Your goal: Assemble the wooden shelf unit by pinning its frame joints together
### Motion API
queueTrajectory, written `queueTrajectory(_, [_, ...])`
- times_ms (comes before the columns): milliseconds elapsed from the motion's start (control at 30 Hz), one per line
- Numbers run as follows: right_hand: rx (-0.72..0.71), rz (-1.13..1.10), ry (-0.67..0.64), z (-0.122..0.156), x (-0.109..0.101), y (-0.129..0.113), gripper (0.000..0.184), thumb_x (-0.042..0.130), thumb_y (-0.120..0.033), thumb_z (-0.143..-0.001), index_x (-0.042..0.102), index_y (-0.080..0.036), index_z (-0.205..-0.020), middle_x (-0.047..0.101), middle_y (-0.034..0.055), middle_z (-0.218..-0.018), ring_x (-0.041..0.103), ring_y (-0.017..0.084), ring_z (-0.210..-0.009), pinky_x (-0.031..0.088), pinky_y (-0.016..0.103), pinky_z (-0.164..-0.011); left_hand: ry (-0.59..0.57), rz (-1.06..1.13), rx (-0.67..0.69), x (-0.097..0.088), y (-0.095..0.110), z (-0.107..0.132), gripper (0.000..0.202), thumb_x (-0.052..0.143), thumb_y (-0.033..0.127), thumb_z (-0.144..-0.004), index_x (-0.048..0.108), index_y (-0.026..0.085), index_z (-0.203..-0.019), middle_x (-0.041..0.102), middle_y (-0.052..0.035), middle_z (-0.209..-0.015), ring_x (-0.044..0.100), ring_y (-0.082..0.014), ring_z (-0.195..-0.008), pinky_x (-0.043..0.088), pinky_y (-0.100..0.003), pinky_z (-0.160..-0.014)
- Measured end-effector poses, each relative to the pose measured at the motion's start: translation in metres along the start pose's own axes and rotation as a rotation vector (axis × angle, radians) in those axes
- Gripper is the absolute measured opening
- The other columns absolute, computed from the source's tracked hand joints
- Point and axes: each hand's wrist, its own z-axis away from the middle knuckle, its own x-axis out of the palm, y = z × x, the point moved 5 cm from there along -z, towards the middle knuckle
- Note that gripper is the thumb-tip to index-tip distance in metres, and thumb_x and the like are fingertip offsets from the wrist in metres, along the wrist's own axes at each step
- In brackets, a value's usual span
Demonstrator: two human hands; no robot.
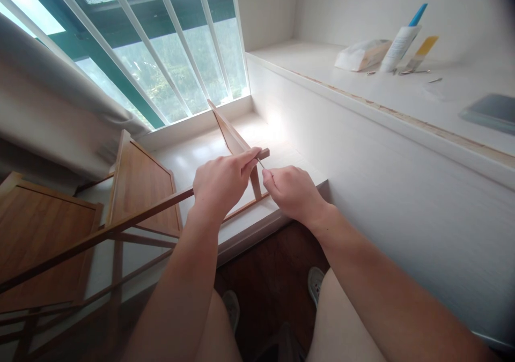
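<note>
Centrally, left hand (223, 182) closes around the wooden rail (140, 215), steadying its end so right hand (293, 193), pinching a thin metal pin (260, 163), meets it.

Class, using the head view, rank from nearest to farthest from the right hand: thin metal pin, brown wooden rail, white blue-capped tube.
1. Thin metal pin, touching the right hand.
2. Brown wooden rail, its end just above-left.
3. White blue-capped tube, on the far ledge.

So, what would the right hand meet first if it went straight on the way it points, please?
The right hand would probably meet the end of the wooden rail gripped by the left hand.
</note>
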Motion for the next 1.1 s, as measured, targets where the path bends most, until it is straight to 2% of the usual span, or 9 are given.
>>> queueTrajectory(367, [0.003, 0.040, -0.015, 0.001, 0.000, 0.002, 0.049, 0.029, -0.034, -0.101, 0.065, -0.018, -0.072, 0.061, 0.0051, -0.065, 0.049, 0.017, -0.060, 0.020, 0.032, -0.058, -0.008, -0.014, 0.002, -0.002, 0.001, 0.000, 0.039, 0.033, 0.052, -0.100, 0.058, 0.053, -0.130, 0.077, 0.0038, -0.101, 0.069, -0.0263, -0.080, 0.031, -0.032, -0.059])
queueTrajectory(633, [0.000, 0.008, -0.021, -0.002, -0.003, -0.001, 0.046, 0.030, -0.035, -0.100, 0.057, -0.018, -0.066, 0.057, 0.0044, -0.063, 0.044, 0.016, -0.059, 0.019, 0.032, -0.058, -0.023, 0.011, -0.019, -0.001, 0.001, -0.001, 0.039, 0.033, 0.052, -0.100, 0.058, 0.054, -0.130, 0.077, 0.0041, -0.103, 0.068, -0.0267, -0.084, 0.039, -0.034, -0.065])
queueTrajectory(733, [0.008, -0.129, -0.011, -0.004, -0.003, 0.000, 0.044, 0.032, -0.034, -0.100, 0.050, -0.019, -0.062, 0.051, 0.0019, -0.060, 0.040, 0.014, -0.058, 0.021, 0.031, -0.058, -0.029, 0.009, -0.017, -0.001, 0.001, -0.001, 0.039, 0.033, 0.051, -0.100, 0.057, 0.055, -0.131, 0.077, 0.0039, -0.104, 0.069, -0.0272, -0.084, 0.039, -0.034, -0.064])
queueTrajectory(867, [0.059, -0.443, 0.002, -0.003, 0.002, 0.003, 0.046, 0.031, -0.035, -0.101, 0.038, -0.021, -0.057, 0.039, -0.0018, -0.053, 0.037, 0.012, -0.054, 0.025, 0.030, -0.057, -0.022, 0.005, -0.017, -0.002, 0.001, -0.001, 0.040, 0.033, 0.052, -0.100, 0.058, 0.053, -0.131, 0.077, 0.0032, -0.105, 0.069, -0.0278, -0.085, 0.039, -0.034, -0.064])
queueTrajectory(1100, [0.177, -0.864, 0.065, 0.000, 0.018, 0.003, 0.047, 0.035, -0.035, -0.099, 0.033, -0.022, -0.054, 0.032, -0.0041, -0.048, 0.033, 0.010, -0.047, 0.025, 0.028, -0.050, -0.038, 0.017, -0.029, -0.004, 0.002, 0.000, 0.040, 0.035, 0.053, -0.100, 0.059, 0.051, -0.131, 0.077, 0.0011, -0.106, 0.069, -0.0274, -0.086, 0.042, -0.035, -0.067])
